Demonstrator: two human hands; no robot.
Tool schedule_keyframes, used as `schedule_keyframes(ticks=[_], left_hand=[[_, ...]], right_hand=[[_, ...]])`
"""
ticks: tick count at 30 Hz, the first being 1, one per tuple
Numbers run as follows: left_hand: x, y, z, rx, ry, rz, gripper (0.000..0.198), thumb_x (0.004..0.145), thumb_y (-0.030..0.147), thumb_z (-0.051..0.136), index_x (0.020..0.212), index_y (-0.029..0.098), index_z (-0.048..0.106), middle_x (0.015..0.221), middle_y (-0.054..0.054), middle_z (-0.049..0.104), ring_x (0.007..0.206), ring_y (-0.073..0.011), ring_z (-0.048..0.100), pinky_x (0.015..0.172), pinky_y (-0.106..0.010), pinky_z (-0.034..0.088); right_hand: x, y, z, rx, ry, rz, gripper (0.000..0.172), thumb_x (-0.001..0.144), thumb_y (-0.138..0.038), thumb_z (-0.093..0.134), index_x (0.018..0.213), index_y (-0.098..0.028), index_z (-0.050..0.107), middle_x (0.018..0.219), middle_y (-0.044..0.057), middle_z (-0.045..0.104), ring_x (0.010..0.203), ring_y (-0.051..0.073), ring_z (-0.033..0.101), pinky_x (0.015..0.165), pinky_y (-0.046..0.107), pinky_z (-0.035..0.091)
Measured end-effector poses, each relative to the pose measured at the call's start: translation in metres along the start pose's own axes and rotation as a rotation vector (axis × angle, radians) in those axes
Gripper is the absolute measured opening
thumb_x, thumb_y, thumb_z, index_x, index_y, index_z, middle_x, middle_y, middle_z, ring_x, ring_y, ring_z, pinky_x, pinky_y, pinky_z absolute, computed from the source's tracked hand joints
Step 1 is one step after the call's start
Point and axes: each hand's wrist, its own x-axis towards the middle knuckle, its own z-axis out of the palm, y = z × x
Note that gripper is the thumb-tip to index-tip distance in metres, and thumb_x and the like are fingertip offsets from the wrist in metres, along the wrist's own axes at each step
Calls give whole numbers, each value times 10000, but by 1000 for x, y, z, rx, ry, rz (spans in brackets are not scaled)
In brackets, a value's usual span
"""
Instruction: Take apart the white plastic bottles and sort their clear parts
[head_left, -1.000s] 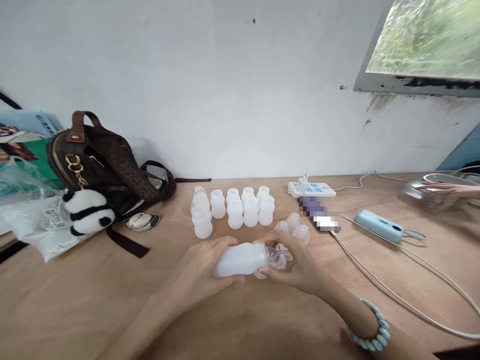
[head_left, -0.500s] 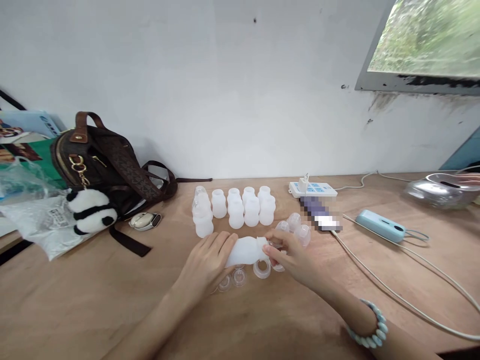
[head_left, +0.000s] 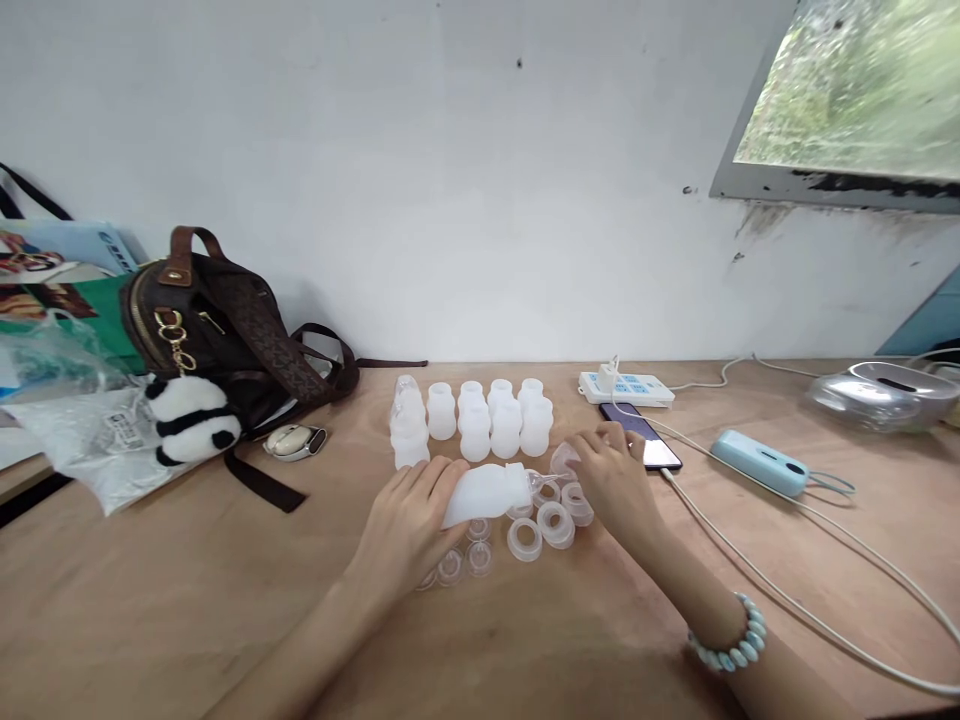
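My left hand (head_left: pixel 412 515) is wrapped round a white, waisted baby bottle (head_left: pixel 487 494), which lies tilted on its side with its mouth to the right. A clear nipple (head_left: pixel 538 481) with a long thin tip sticks out of that mouth. My right hand (head_left: pixel 619 480) is over the clear dome caps, its fingers curled and their tips hidden. One clear cap (head_left: pixel 564 459) shows beside its thumb. Below lie several translucent screw rings (head_left: pixel 556 524). Clear round nipples (head_left: pixel 479 558) lie under the bottle, partly covered by my left hand.
Several white bottles (head_left: pixel 505 430) stand in rows behind, with capped ones (head_left: pixel 409 432) at their left. To the right are a phone (head_left: pixel 661 455), a power strip (head_left: pixel 637 388), a blue power bank (head_left: pixel 759 462) and cables. A backpack (head_left: pixel 247 320) and a mouse (head_left: pixel 295 441) are at left.
My right hand has left the bottle's mouth and moved right to the clear caps. The nipple and more screw rings are now uncovered. My left hand still holds the bottle.
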Motion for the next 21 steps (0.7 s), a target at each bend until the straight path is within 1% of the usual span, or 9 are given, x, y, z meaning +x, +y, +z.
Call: schedule_keyframes(ticks=[3, 5, 6, 8, 10, 13, 16, 18, 21], left_hand=[[0, 1, -2, -33, 2, -72, 273, 803, 165, 585, 1073, 149, 542, 934, -86, 689, 778, -277, 663, 664, -375, 519], [0, 2, -3, -83, -16, -136, 266, 803, 169, 578, 1065, 165, 536, 931, -70, 683, 782, -266, 665, 660, -363, 523], [0, 2, -3, -113, -33, -169, 268, 805, 176, 578, 1069, 172, 531, 936, -63, 679, 788, -259, 667, 656, -353, 524], [0, 1, -4, -163, -76, -230, 271, 812, 197, 586, 1075, 178, 523, 939, -55, 673, 798, -250, 670, 638, -332, 521], [1, 0, -3, -189, -113, -271, 273, 818, 222, 594, 1077, 181, 520, 938, -54, 670, 808, -250, 673, 631, -326, 520], [2, 0, -3, -190, -140, -282, 254, 819, 231, 600, 1058, 188, 525, 932, -53, 668, 808, -251, 674, 638, -331, 524], [2, 3, -4, -202, -145, -238, 259, 804, 214, 612, 1049, 192, 530, 922, -50, 667, 791, -244, 674, 635, -330, 529], [1, 5, -3, -217, -129, -192, 284, 791, 208, 619, 1061, 193, 533, 914, -51, 670, 778, -240, 671, 632, -330, 535], [-1, 8, -1, -239, -89, -145, 309, 779, 208, 617, 1076, 186, 534, 929, -69, 677, 774, -245, 669, 640, -342, 545]], right_hand=[[4, 4, -8, 251, 244, 134, 124, 914, -192, 579, 1029, -181, 623, 1009, 92, 686, 976, 290, 562, 851, 463, 382], [7, 4, -15, 586, 376, 214, 220, 928, -261, 561, 1140, -205, 578, 1035, 84, 648, 909, 245, 596, 815, 437, 457], [8, 3, -18, 783, 391, 238, 281, 930, -289, 556, 1203, -223, 544, 1039, 74, 626, 851, 216, 612, 773, 412, 495], [8, 0, -24, 1134, 307, 251, 360, 931, -325, 553, 1281, -261, 496, 1047, 56, 598, 747, 170, 627, 685, 369, 543], [7, -3, -28, 1330, 168, 240, 337, 930, -334, 564, 1259, -271, 530, 1041, 50, 597, 710, 158, 641, 643, 353, 564], [3, -9, -29, 1389, 64, 202, 241, 915, -326, 604, 1144, -254, 624, 1032, 59, 606, 797, 183, 658, 671, 347, 585], [0, -15, -28, 1394, 8, 133, 210, 911, -312, 620, 1114, -272, 658, 1079, 65, 592, 901, 191, 645, 724, 332, 593], [-2, -20, -27, 1430, -24, 101, 203, 910, -317, 630, 1105, -275, 667, 1048, 58, 588, 884, 184, 650, 725, 327, 595], [-4, -25, -27, 1543, -41, 93, 216, 892, -352, 657, 1088, -263, 659, 977, 40, 565, 791, 174, 675, 671, 329, 609]])
